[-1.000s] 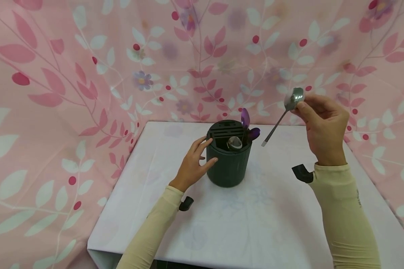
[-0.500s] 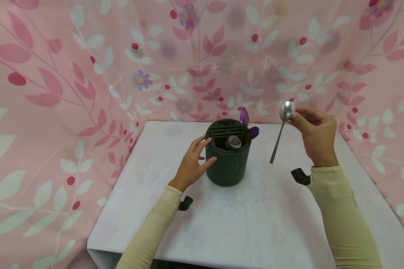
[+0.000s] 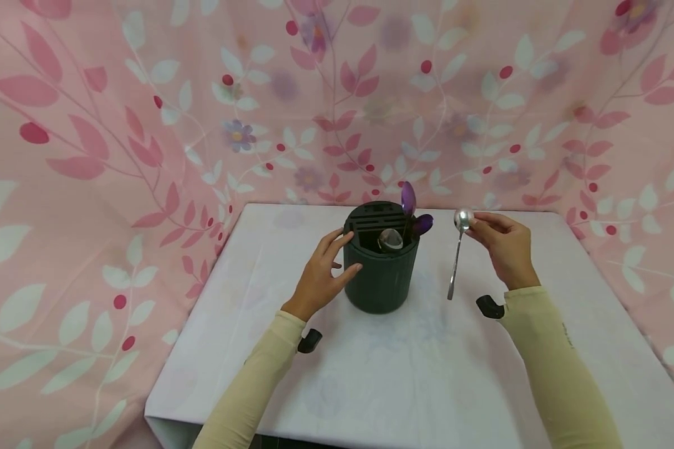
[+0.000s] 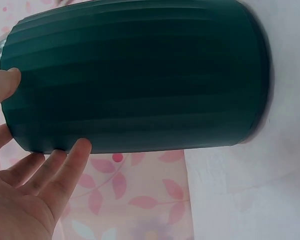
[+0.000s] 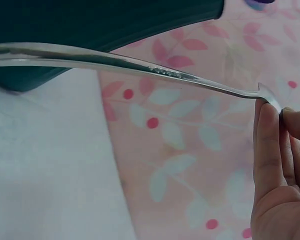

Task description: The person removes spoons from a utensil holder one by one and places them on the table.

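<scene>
My right hand [image 3: 505,251] pinches a metal spoon [image 3: 457,262] by its bowl, between thumb and fingers. The spoon's handle hangs downward, right of a dark green utensil holder [image 3: 377,284]. In the right wrist view the spoon's handle [image 5: 170,72] crosses in front of the holder. My left hand [image 3: 321,277] rests on the holder's left side, thumb and fingers spread and only loosely bent. The left wrist view shows its fingertips [image 4: 81,146] against the ribbed wall. Inside the holder's front opening stand a silver spoon [image 3: 390,239] and two purple spoons [image 3: 408,198], bowls up; their handles are mostly hidden.
The holder's slotted section [image 3: 373,218] lies behind its opening. A white cloth covers the table [image 3: 371,386], and a pink floral curtain [image 3: 314,93] hangs behind and at both sides. A dark gap shows below the table's front edge.
My right hand has come down and to the left with the spoon, whose handle has swung from slanted to nearly vertical beside the holder. The left hand has stayed on the holder.
</scene>
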A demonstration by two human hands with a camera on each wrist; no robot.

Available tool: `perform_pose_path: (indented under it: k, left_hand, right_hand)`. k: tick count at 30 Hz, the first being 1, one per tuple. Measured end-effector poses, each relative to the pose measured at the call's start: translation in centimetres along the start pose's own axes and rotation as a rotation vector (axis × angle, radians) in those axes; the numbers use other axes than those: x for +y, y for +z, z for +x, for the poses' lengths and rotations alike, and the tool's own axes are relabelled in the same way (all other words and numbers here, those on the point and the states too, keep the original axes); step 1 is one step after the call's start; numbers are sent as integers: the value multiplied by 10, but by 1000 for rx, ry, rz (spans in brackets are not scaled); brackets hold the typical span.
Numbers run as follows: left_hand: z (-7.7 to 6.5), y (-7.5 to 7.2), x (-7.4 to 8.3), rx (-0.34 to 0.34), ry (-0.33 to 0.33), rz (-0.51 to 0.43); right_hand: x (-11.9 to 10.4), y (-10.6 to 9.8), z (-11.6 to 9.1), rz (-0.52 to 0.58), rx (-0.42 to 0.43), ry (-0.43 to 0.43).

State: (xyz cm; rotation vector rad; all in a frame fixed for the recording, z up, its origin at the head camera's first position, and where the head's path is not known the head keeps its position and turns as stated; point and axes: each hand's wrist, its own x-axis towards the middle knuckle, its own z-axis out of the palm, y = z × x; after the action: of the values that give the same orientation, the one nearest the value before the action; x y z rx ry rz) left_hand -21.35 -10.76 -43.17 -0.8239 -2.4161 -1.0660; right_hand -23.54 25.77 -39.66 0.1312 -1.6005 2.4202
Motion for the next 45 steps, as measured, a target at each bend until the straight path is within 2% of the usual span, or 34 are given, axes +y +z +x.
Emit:
perform_pose_path:
  k: [10, 17, 24, 33, 40, 45]
  left_hand:
    - [1, 0, -1, -7, -3, 15]
    - [0, 0, -1, -8, -6, 11]
    - [-1, 0, -2, -14, -14, 13]
    - [0, -1, -1, -21, -14, 15]
    - [1, -1, -1, -27, -23, 18]
    - [1, -1, -1, -27, -23, 19]
  right_hand:
    - [45, -16, 7, -48, 85, 211]
    - [77, -27, 1, -93, 106, 319]
    - [95, -32, -5, -128, 109, 407]
    - [109, -38, -8, -177, 122, 478]
    - [122, -41, -10, -360, 136, 528]
    - [133, -41, -11, -458, 117, 520]
